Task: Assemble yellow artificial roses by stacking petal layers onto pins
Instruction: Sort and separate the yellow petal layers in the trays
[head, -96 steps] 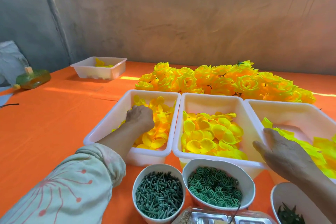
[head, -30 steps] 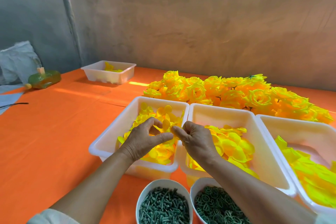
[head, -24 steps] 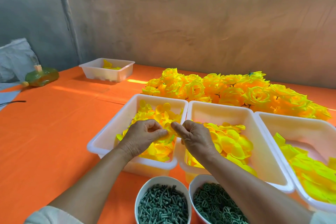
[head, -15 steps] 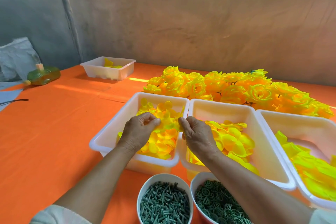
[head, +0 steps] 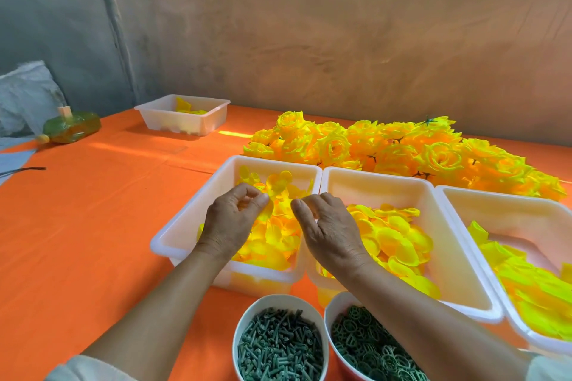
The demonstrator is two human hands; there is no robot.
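Three white rectangular plastic tubs (head: pixel 371 172) holding yellow fabric petal layers (head: pixel 396 241) stand side by side on the orange-clothed table (head: pixel 93 226). Far side: heap of finished yellow fabric roses (head: pixel 402 148). Near side: white round bowl (head: pixel 278 298) of green plastic pins (head: pixel 278 346), left; second round bowl (head: pixel 331 306) of green plastic rings (head: pixel 365 337) just beside it, right. Far left: smaller white plastic tub (head: pixel 185 127).

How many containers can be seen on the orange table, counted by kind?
White rectangular trays: 4
Round bowls: 2
Total: 6
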